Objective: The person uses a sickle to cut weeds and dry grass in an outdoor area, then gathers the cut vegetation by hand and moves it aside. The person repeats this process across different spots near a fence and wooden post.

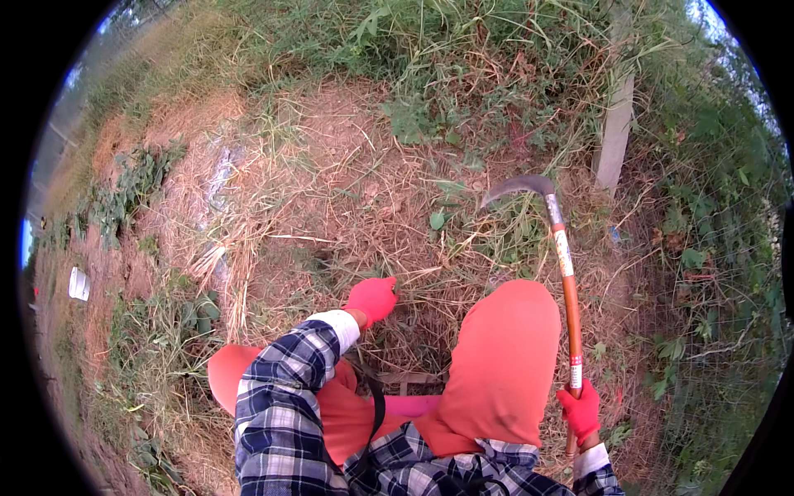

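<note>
My right hand (581,410), in a red glove, is closed round the lower part of a long-handled sickle (570,297). Its wooden handle stands beside my right knee, and the curved metal blade (520,185) points left over cut green weeds (518,239). My left hand (374,300), also in a red glove, is in front of my left leg with its fingers curled, low over dry grass and stems (409,328). Whether it grips any stems cannot be seen. A bundle of dry straw (239,266) lies to its left.
Tall green weeds (434,56) grow ahead. On the right are a concrete post (615,133) and a wire mesh fence (707,335) overgrown with vines. Leafy plants (127,192) and a white container (79,284) are at the left.
</note>
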A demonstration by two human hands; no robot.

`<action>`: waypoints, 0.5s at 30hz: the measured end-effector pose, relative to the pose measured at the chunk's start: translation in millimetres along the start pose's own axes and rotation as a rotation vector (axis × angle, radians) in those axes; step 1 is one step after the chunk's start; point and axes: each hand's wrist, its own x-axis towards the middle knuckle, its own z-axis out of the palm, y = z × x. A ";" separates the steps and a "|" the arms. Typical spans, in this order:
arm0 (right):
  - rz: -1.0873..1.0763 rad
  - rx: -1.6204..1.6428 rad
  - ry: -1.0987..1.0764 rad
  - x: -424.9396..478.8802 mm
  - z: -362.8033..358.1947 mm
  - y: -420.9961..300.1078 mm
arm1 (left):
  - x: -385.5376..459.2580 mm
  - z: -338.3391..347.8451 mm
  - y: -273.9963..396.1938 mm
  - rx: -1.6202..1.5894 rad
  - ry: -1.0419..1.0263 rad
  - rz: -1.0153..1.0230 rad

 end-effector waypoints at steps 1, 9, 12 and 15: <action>-0.020 0.010 -0.056 15.7 12.5 -3.9 | -4.9 -7.6 -3.2 -0.013 0.025 0.005; -0.842 -0.068 -0.248 135.7 90.7 71.5 | -7.5 -13.3 -50.5 -0.446 0.272 -0.156; -0.366 -0.184 -0.394 97.0 72.6 50.3 | -13.8 -16.1 -107.8 -0.430 0.349 -0.356; 0.261 -0.141 -0.450 37.5 -1.8 72.1 | -23.7 -43.0 -127.3 -0.401 0.446 -0.496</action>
